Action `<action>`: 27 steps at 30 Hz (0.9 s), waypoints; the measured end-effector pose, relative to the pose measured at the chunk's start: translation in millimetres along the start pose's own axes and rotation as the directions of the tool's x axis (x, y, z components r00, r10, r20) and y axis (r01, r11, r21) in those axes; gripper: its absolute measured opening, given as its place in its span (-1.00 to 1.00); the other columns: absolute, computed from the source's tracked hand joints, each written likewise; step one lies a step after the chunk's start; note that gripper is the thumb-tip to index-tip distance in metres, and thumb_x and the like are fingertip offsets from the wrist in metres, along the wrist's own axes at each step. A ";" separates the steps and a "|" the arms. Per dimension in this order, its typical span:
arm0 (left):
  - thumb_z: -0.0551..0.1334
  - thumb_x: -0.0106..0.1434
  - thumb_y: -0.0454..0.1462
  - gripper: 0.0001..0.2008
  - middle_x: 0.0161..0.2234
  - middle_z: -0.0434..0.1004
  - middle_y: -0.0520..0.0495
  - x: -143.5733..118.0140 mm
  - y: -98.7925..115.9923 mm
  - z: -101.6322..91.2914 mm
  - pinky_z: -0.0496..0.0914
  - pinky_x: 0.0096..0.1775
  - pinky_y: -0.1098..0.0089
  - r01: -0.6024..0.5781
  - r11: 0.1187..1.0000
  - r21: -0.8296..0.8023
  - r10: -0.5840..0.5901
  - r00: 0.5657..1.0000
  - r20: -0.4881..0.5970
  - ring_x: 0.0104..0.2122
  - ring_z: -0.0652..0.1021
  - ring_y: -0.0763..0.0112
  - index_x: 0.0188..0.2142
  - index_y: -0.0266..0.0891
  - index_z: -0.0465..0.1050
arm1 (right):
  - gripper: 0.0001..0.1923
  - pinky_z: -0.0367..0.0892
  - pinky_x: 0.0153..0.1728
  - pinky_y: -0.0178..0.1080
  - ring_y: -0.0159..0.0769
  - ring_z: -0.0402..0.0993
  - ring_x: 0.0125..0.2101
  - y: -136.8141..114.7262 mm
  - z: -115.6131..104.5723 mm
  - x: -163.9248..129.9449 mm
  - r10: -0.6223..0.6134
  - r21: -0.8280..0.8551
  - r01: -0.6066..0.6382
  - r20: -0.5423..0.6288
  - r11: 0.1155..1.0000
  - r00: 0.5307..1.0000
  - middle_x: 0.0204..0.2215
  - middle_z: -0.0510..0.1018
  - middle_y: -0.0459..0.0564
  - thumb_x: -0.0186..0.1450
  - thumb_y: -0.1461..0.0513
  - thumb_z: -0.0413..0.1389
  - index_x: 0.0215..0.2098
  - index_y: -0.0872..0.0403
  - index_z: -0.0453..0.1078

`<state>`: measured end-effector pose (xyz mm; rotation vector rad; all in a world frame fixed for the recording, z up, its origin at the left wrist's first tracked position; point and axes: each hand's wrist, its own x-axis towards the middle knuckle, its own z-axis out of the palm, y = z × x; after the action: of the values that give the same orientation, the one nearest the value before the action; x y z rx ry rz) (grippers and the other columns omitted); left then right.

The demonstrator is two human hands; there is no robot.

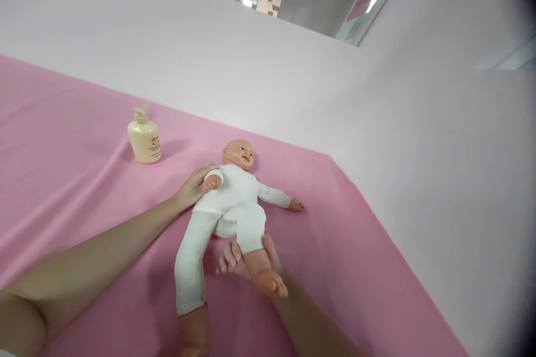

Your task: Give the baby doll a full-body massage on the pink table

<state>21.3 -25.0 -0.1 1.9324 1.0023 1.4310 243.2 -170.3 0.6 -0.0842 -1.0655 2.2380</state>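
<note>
Two bare hands at a soft-bodied baby doll with white cloth torso and limbs and a smooth, flesh-coloured head; it lies on its back, just ahead of the right hand and beside the left. Nearest the onlooker's eye, the straight leg extends toward the person, to the left of the right hand. The right hand, the nearer of the two to the feet, is palm up beneath the bent leg, fingers curled on one side and thumb on the other, grasping it above the foot. The doll's long axis runs away from this hand, head farthest. Farther on, the left hand rests against the doll's flank, its arm outstretched, fingers toward the shoulder; the doll's small hand partly hides it, so how firmly it grips cannot be told. Beyond and left of that hand stands an upright, rounded, pale-yellow pump bottle on a pink cloth. Farthest from both hands rises a smooth white wall.
</note>
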 end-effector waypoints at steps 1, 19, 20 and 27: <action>0.21 0.25 -0.16 -0.64 0.09 0.49 -0.18 -0.5 -0.5 -0.7 0.30 0.21 0.11 -0.027 0.999 0.017 0.027 1.000 0.014 0.11 0.46 0.14 0.02 -0.16 0.51 | -0.30 0.33 -0.11 -0.13 -0.27 0.40 -0.35 -3.8 3.1 0.0 0.005 0.000 -0.005 -0.115 1.000 0.993 -0.42 0.40 -0.03 0.15 -0.36 0.01 -0.35 0.09 0.45; 0.08 0.29 -0.34 -0.60 0.20 0.37 -0.15 -1.8 -2.3 -4.6 0.18 0.31 0.12 -0.109 0.990 0.084 0.097 0.986 0.139 0.25 0.34 0.21 0.07 -0.14 0.49 | -0.44 0.34 -0.19 -0.20 -0.29 0.34 -0.38 -14.0 15.1 6.6 0.013 0.023 -0.001 -0.496 1.000 0.868 -0.43 0.44 0.00 0.17 -0.22 0.15 -0.40 0.13 0.49; 0.08 0.29 -0.32 -0.61 0.19 0.38 -0.15 -1.7 -2.0 -4.3 0.18 0.30 0.12 -0.107 0.992 0.073 0.097 0.987 0.128 0.24 0.34 0.20 0.06 -0.14 0.50 | -0.43 0.33 -0.19 -0.19 -0.28 0.35 -0.38 -13.9 14.7 6.4 0.013 0.018 -0.005 -0.493 1.000 0.870 -0.43 0.45 0.00 0.17 -0.23 0.14 -0.40 0.12 0.48; 0.27 0.20 -0.13 -0.58 0.11 0.48 -0.19 -0.7 -1.3 -1.6 0.27 0.23 0.07 0.001 0.998 -0.058 -0.001 1.000 0.006 0.14 0.45 0.13 0.04 -0.17 0.46 | -0.34 0.30 -0.11 -0.14 -0.23 0.42 -0.30 -12.0 13.5 1.3 0.100 -0.032 -0.111 -0.239 0.993 0.966 -0.37 0.44 0.02 0.09 -0.30 0.14 -0.34 0.13 0.42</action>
<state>19.3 -24.8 -1.0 1.8935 0.9485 1.4370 244.2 -173.2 18.5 -0.4266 -1.0004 2.2298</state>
